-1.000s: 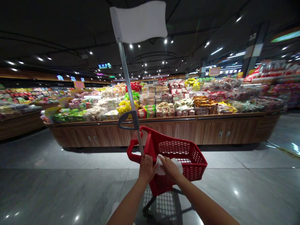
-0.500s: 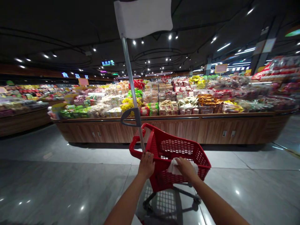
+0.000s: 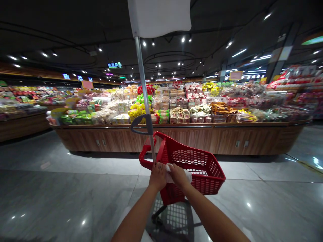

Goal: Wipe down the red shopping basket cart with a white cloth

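A red plastic shopping cart stands side-on before me, its push handle to the left. My left hand is closed over the near rim, by the foot of a metal pole. The pole carries a grey loop handle and a white panel at its top. Just beside it, my right hand presses a white cloth on the same rim, fingers closed round it. Parts of the cloth are hidden under that hand. The cart's basket holds nothing that I can see.
Behind the cart runs a long wooden display counter heaped with packaged snacks. Another stocked counter is at the left. Grey tiled floor lies around the cart, whose wheel shows below.
My right hand has slid left along the cart's near rim with the cloth, up close to my left hand. The left hand keeps its place on the rim. The view has shifted slightly.
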`<move>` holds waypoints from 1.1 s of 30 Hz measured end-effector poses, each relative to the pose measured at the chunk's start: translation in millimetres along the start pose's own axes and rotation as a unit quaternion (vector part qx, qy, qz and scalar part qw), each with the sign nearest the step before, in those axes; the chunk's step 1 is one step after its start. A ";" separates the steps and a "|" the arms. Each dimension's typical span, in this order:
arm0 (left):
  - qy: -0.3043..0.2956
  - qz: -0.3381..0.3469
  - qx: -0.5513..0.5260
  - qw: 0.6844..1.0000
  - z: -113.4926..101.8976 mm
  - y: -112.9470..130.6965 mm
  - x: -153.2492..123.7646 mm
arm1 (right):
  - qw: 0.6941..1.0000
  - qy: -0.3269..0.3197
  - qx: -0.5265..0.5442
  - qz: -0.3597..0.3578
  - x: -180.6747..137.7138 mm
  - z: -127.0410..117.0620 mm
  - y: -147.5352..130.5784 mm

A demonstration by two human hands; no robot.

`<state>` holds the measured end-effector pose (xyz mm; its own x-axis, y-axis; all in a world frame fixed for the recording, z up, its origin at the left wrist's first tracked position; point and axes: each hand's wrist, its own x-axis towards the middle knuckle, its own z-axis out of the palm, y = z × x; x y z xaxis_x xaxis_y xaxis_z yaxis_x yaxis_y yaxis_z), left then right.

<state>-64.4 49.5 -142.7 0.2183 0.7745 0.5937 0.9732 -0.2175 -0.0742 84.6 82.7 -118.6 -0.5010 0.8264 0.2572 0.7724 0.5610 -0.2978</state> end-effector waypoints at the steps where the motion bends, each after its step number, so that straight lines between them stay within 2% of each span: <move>1: -0.003 0.006 0.006 1.000 0.2 -2.7 -0.7 | 1.000 -0.010 -0.009 0.009 -6.4 -1.7 11.3; 6: 0.001 0.017 0.028 0.999 1.2 -6.7 1.7 | 0.995 -0.031 -0.061 0.073 -56.1 -10.6 101.5; 9: 0.015 -0.006 0.038 0.999 3.0 3.8 7.5 | 0.992 -0.033 -0.081 0.092 -73.0 -13.8 132.8; 10: 0.019 -0.016 0.039 0.999 3.8 8.6 9.6 | 0.992 -0.034 -0.081 0.090 -72.2 -13.7 132.1; 12: 0.024 -0.034 0.039 0.998 6.0 18.2 13.6 | 0.995 -0.028 -0.068 0.071 -60.9 -11.2 113.4; 17: 0.028 -0.032 0.039 0.998 11.8 26.1 16.3 | 1.000 0.026 -0.008 0.008 -10.7 -1.8 23.3; 19: 0.026 -0.013 0.045 0.999 12.5 20.6 14.2 | 1.000 0.026 0.000 0.003 -0.8 -2.6 6.6; 20: 0.022 -0.003 0.047 0.999 12.4 16.6 12.9 | 1.000 0.018 0.000 0.002 -0.2 -4.0 7.0; 22: 0.013 0.017 0.048 0.999 11.2 8.4 10.7 | 1.000 -0.009 -0.009 0.003 -7.4 -7.5 24.7; 27: 0.003 0.011 0.052 0.999 9.4 1.1 11.5 | 0.996 -0.043 -0.057 0.055 -52.4 -13.3 112.0; 29: 0.005 -0.004 0.058 0.998 11.2 5.5 13.4 | 0.993 -0.040 -0.073 0.083 -64.9 -14.2 132.3; 31: 0.007 -0.021 0.069 0.997 14.6 11.8 14.8 | 0.992 -0.040 -0.079 0.094 -65.7 -14.3 131.2; 33: 0.006 -0.029 0.082 0.996 18.6 17.3 15.3 | 0.994 -0.038 -0.069 0.079 -54.1 -13.7 109.1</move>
<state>-42.9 68.6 -149.9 0.1607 0.7761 0.6098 0.9831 -0.0708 -0.1689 201.3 98.5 -152.4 -0.3939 0.9075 0.1458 0.8868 0.4169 -0.1994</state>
